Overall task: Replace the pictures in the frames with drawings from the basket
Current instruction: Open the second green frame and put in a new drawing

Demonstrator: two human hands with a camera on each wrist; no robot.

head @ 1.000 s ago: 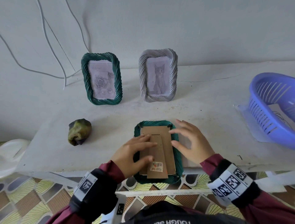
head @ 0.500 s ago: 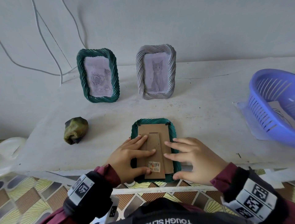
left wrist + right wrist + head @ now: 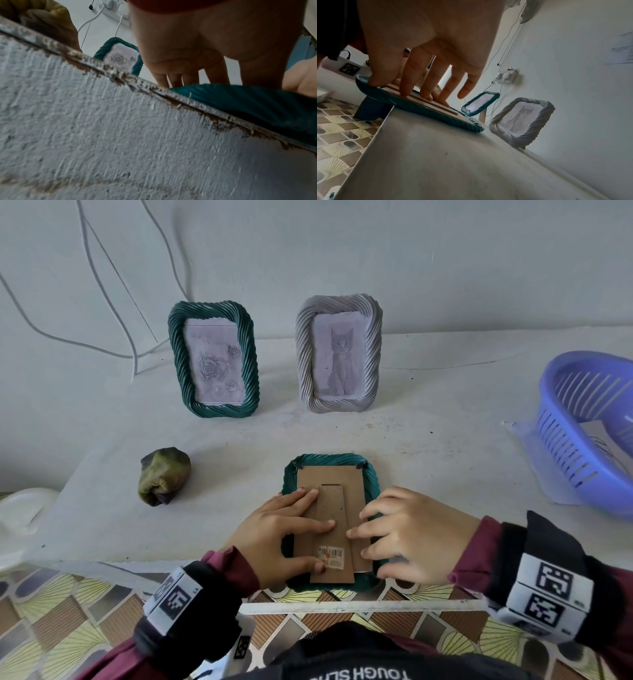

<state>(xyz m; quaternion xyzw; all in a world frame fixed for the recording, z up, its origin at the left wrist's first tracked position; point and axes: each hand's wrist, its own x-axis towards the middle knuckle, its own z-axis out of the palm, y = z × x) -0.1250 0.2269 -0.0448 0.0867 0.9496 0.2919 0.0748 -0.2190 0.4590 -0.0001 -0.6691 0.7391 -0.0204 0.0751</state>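
A green twisted-rim frame [image 3: 371, 484] lies face down at the table's front edge, brown cardboard back and stand [image 3: 334, 508] facing up. My left hand [image 3: 301, 529] presses straight fingers on the back's left side, thumb by the barcode sticker [image 3: 331, 556]. My right hand [image 3: 373, 546] rests its fingertips on the back's right side, thumb at the frame's near right rim; the right wrist view shows those fingers [image 3: 426, 86] nearly straight on the frame [image 3: 419, 106]. A purple basket [image 3: 582, 405] at far right holds a paper drawing [image 3: 608, 440].
Two frames stand by the wall: a green one with a rose drawing [image 3: 213, 364] and a grey one with a cat drawing [image 3: 339, 357]. A crumpled green-yellow lump [image 3: 164, 474] lies at left. The lying frame overhangs the table edge [image 3: 342, 607] slightly. Cables hang on the wall.
My right hand slid from the frame's upper right down to its lower right, nearer the table edge. The left hand kept pressing the back, shifting only slightly.
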